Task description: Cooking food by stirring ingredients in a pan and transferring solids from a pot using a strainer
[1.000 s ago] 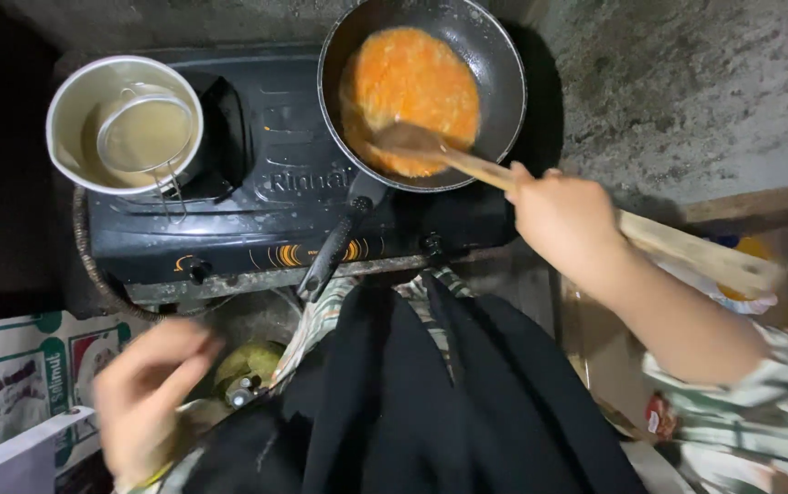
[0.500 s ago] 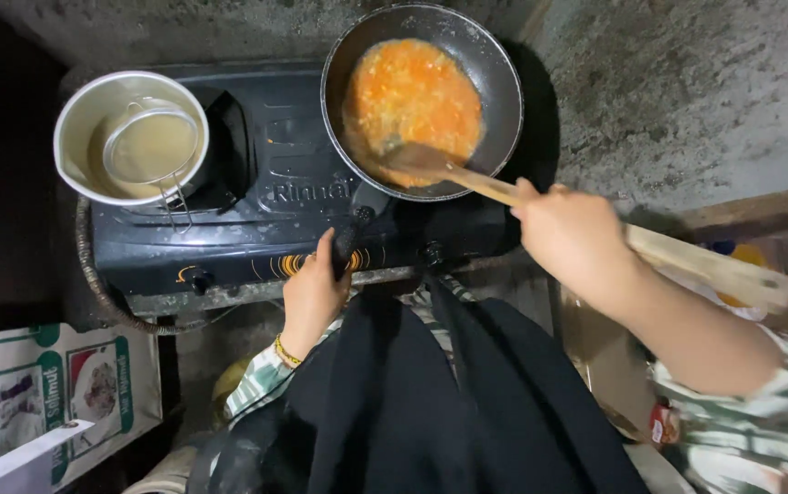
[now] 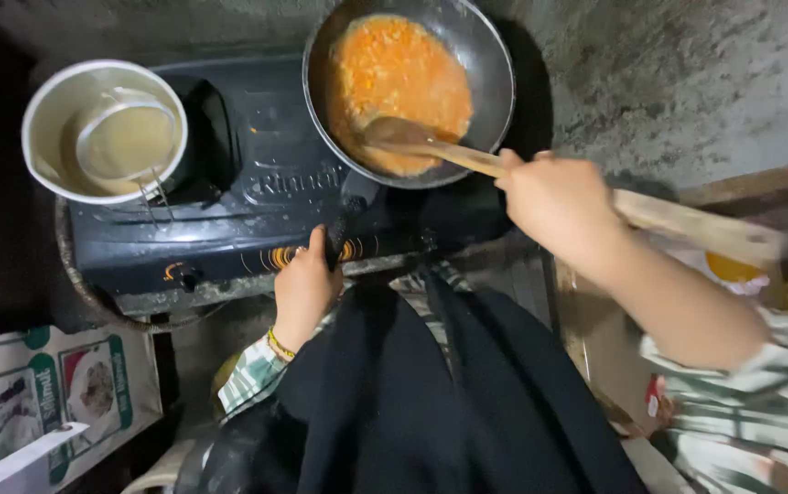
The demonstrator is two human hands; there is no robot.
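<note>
Head view, looking straight down. The right hand (image 3: 563, 206) is closed in a fist around the shaft of a long wooden spatula (image 3: 467, 157); the forearm runs in from the lower right, wrist roughly level, knuckles turned toward the pan. The spatula's blade rests in the orange, pulpy sauce (image 3: 399, 78) inside a dark frying pan (image 3: 495, 64), near the pan's near rim, while its handle end sticks out past the hand to the right. The pan sits on the right burner of a black two-burner gas stove (image 3: 248, 197). The left hand (image 3: 305, 285) reaches forward from below, fingers curled around the pan's black handle (image 3: 346, 209) where it overhangs the stove's front edge, thumb on the left side; a thin bracelet circles the wrist. On the left burner stands a pale metal pot (image 3: 46, 119) with a smaller metal cup (image 3: 124, 137) lying inside it. A printed cardboard box (image 3: 37, 402) lies at lower left, well apart from both hands.
</note>
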